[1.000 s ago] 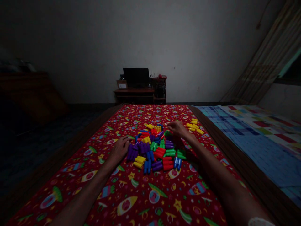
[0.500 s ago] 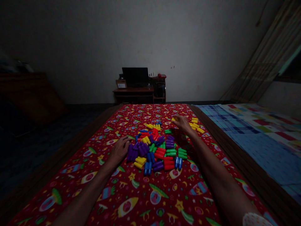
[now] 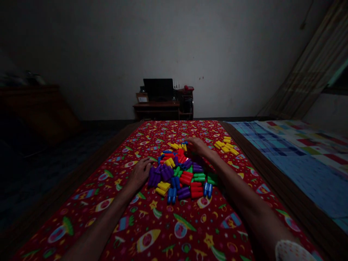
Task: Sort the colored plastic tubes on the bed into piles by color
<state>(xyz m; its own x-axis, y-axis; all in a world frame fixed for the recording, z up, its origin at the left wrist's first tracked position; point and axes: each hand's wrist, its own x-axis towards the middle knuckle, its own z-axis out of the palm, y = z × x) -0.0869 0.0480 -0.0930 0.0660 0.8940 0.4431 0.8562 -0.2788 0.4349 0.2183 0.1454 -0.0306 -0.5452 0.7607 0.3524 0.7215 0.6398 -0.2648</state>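
Note:
A pile of plastic building pieces shaped like joined tubes lies in the middle of the red patterned cloth [image 3: 146, 217]. My left hand [image 3: 140, 172] rests on the cloth at the pile's left side, fingers loosely stretched, right by the purple pieces [image 3: 154, 177]. Over the far edge of the pile is my right hand [image 3: 198, 146], fingers reaching to the yellow pieces [image 3: 182, 146] and a small blue piece; its thumb is in shadow, and I see nothing held. Red pieces [image 3: 186, 177], green pieces [image 3: 199, 177] and blue pieces [image 3: 172, 195] lie nearer me.
A separate group of yellow pieces [image 3: 226, 148] lies near the cloth's right edge. To the right is a blue checked cloth [image 3: 285, 163]. A desk [image 3: 156, 104] with a dark monitor [image 3: 158, 89] stands by the far wall, and a wooden cabinet [image 3: 35, 108] stands left.
My right hand has moved left from beside the separate yellow group to the pile's far edge. The yellow piece at its fingertips earlier is no longer there. My left hand stays put.

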